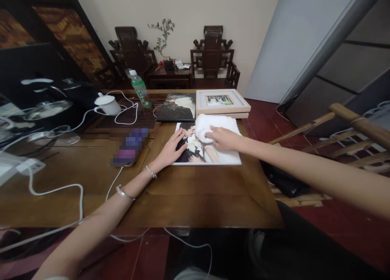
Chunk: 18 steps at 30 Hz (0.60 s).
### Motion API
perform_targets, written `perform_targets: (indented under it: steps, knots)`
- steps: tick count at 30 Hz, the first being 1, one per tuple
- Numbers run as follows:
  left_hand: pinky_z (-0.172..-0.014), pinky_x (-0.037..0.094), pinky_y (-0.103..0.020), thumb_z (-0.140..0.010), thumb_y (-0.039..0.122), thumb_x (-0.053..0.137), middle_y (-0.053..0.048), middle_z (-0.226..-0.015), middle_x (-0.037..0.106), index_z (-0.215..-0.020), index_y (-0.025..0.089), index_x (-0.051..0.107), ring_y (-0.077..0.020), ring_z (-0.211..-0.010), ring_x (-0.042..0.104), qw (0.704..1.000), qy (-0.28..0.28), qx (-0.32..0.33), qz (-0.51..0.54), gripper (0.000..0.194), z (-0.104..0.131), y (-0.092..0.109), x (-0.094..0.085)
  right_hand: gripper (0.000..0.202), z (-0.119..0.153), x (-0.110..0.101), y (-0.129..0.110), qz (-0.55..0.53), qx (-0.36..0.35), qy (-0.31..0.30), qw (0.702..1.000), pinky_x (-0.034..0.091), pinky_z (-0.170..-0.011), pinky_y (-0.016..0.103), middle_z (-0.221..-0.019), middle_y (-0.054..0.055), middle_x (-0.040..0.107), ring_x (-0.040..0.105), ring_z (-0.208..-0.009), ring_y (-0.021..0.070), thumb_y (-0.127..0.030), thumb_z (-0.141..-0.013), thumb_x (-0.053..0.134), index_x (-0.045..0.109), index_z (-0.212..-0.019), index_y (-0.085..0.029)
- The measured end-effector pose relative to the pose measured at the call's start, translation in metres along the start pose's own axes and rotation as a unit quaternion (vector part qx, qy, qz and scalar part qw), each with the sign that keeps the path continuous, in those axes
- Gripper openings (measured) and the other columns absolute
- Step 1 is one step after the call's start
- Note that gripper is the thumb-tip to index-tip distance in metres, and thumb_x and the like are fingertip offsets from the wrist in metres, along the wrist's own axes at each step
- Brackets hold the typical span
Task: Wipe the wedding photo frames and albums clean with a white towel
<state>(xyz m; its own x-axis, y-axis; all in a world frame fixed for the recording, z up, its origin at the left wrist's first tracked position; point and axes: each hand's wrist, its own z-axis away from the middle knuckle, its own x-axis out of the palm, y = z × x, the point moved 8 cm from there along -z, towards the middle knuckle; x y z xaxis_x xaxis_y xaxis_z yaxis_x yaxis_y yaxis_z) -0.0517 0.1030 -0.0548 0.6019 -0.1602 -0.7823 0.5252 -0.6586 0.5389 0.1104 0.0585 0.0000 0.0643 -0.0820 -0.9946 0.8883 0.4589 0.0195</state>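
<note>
Photo [211, 153] beneath me, my left hand [173, 148] flat across its left edge, fingers [179, 136] spread and free, right arm [304, 166] stretched long, right hand [224, 139] clutching cloth [219, 121]

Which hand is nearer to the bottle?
Left. The left hand lies on the photo's left side, on the near side and somewhat right of the bottle; the right hand, on the cloth, is farther right.
</note>
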Motion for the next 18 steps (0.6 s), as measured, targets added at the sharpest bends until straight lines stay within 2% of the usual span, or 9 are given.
perform_targets:
  steps: [3,5,7,9,11,13,15,18]
  knots:
    - [-0.12,0.022,-0.045,-0.095,0.051,0.043,-0.014,-0.157,0.034,-0.145,0.015,0.043,-0.0253,-0.146,0.029,1.0,0.0,0.004,0.002,0.061,-0.001,-0.003,0.0,0.039,-0.007,0.0,0.008,-0.001,0.011,-0.002,1.0,0.044,-0.078,0.037,-0.116,0.02,0.062,0.059,-0.102,0.0286,-0.003,-0.078,0.044,0.061,-0.112,-0.015]
    - [-0.119,0.025,-0.046,-0.095,0.05,0.044,-0.014,-0.155,0.038,-0.143,0.015,0.045,-0.0259,-0.145,0.032,1.0,0.005,0.009,-0.002,0.06,-0.002,-0.004,0.0,0.04,-0.001,0.003,0.0,-0.005,0.006,0.005,1.0,0.045,-0.085,0.043,-0.12,0.021,0.061,0.055,-0.115,0.0328,-0.001,-0.077,0.044,0.062,-0.11,-0.014]
    - [-0.118,0.027,-0.047,-0.094,0.049,0.047,-0.015,-0.152,0.042,-0.14,0.016,0.048,-0.0269,-0.142,0.036,1.0,0.014,0.012,-0.006,0.058,-0.002,-0.004,-0.002,0.042,0.014,0.008,-0.016,-0.011,-0.008,0.012,1.0,0.044,-0.093,0.052,-0.136,0.021,0.054,0.043,-0.131,0.0376,0.0,-0.075,0.045,0.063,-0.11,-0.014]
    - [-0.117,0.03,-0.049,-0.092,0.048,0.049,-0.014,-0.148,0.046,-0.138,0.018,0.051,-0.0275,-0.139,0.04,1.0,0.024,0.014,-0.009,0.054,-0.003,-0.003,-0.004,0.046,0.035,0.015,-0.039,-0.016,-0.027,0.011,0.999,0.038,-0.101,0.061,-0.151,0.018,0.041,0.03,-0.141,0.0405,0.002,-0.074,0.045,0.064,-0.112,-0.015]
    - [-0.116,0.031,-0.049,-0.093,0.046,0.048,-0.013,-0.146,0.048,-0.136,0.019,0.052,-0.0273,-0.138,0.042,0.999,0.03,0.015,-0.008,0.051,-0.004,-0.003,-0.006,0.05,0.057,0.019,-0.063,-0.023,-0.051,-0.001,0.998,0.033,-0.105,0.064,-0.156,0.015,0.035,0.024,-0.144,0.0408,0.003,-0.072,0.046,0.064,-0.116,-0.015]
    - [-0.116,0.031,-0.048,-0.095,0.044,0.045,-0.014,-0.146,0.048,-0.135,0.018,0.052,-0.0263,-0.138,0.042,0.999,0.029,0.014,-0.007,0.049,-0.004,-0.002,-0.005,0.05,0.075,0.021,-0.084,-0.033,-0.081,-0.012,0.996,0.031,-0.107,0.064,-0.156,0.014,0.036,0.024,-0.145,0.0403,0.003,-0.072,0.047,0.065,-0.116,-0.015]
    - [-0.117,0.03,-0.046,-0.095,0.043,0.044,-0.014,-0.148,0.046,-0.135,0.017,0.052,-0.0256,-0.139,0.041,1.0,0.026,0.011,-0.004,0.049,-0.004,-0.002,-0.004,0.048,0.084,0.018,-0.095,-0.045,-0.104,-0.014,0.993,0.033,-0.108,0.062,-0.154,0.013,0.039,0.027,-0.144,0.0392,0.002,-0.073,0.048,0.066,-0.113,-0.015]
    - [-0.118,0.03,-0.045,-0.095,0.044,0.045,-0.016,-0.149,0.044,-0.136,0.013,0.051,-0.0263,-0.14,0.04,1.0,0.024,0.01,-0.003,0.052,-0.004,-0.003,-0.003,0.048,0.075,0.009,-0.083,-0.065,-0.097,0.01,0.993,0.038,-0.105,0.057,-0.149,0.013,0.046,0.036,-0.14,0.0366,0.003,-0.071,0.046,0.067,-0.11,-0.016]
